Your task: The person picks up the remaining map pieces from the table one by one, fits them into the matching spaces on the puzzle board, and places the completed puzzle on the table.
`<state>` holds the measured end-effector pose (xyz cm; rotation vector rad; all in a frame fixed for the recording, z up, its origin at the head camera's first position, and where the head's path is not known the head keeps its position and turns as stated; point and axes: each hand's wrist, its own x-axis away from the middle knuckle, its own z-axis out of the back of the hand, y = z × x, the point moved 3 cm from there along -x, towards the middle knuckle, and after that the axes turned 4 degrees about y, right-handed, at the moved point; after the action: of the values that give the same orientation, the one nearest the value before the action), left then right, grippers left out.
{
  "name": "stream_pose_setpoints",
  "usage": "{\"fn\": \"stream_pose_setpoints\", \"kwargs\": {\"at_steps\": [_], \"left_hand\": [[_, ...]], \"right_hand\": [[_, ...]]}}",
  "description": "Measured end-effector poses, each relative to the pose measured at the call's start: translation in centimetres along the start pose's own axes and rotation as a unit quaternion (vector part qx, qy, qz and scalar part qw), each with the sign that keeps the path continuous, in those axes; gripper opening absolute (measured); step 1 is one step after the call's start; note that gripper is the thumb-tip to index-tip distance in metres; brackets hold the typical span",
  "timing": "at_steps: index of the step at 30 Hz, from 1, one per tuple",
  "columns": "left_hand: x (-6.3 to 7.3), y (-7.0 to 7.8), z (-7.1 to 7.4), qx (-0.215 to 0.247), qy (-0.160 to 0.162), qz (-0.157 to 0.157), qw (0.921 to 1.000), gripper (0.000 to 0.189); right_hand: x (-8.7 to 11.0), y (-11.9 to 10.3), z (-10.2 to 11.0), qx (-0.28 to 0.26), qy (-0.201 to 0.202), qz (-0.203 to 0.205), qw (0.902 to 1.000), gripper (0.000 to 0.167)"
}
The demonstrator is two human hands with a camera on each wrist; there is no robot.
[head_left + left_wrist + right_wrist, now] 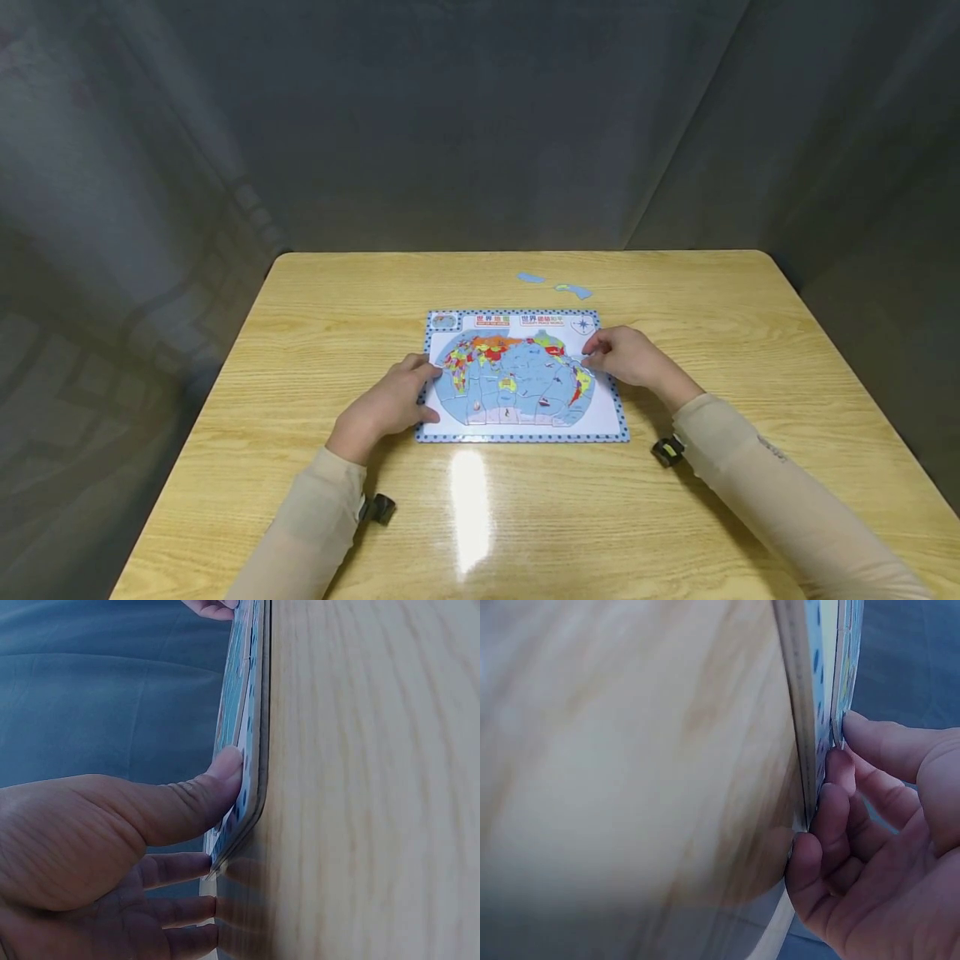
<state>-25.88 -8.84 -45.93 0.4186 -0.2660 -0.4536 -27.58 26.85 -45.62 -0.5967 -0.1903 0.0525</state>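
Observation:
A world map jigsaw puzzle (525,433) with a blue dotted border lies flat on the table, most of its map filled with pieces. My left hand (390,398) rests at the board's left edge. In the left wrist view its thumb (225,769) presses the dotted border, and the other fingers extend loosely beside the board's corner. At the map's upper right, my right hand (626,354) pinches the edge of a puzzle piece (838,727) between thumb and index finger. Its remaining fingers curl beside the board's edge in the right wrist view.
Beyond the board lie loose blue pieces: one piece (531,277) to the left and, closer to the right, a blue and green shape (573,290). The wooden table (300,350) ends at a dark grey curtain (450,125) behind and at both sides.

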Motion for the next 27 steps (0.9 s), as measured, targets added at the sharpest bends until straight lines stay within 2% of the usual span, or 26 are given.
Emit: {"fn": "stream_pose_setpoints", "kwargs": {"at_steps": [19, 27], "left_hand": [[0.0, -0.1, -0.1, 0.001, -0.001, 0.005, 1.0000, 0.068], [0.0, -0.1, -0.3, 0.000, 0.000, 0.001, 1.0000, 0.067]], "right_hand": [[0.0, -0.2, 0.0, -0.001, 0.003, 0.003, 1.0000, 0.009], [-1.3, -0.6, 0.9, 0.014, 0.012, 0.004, 0.9998, 0.013]]}}
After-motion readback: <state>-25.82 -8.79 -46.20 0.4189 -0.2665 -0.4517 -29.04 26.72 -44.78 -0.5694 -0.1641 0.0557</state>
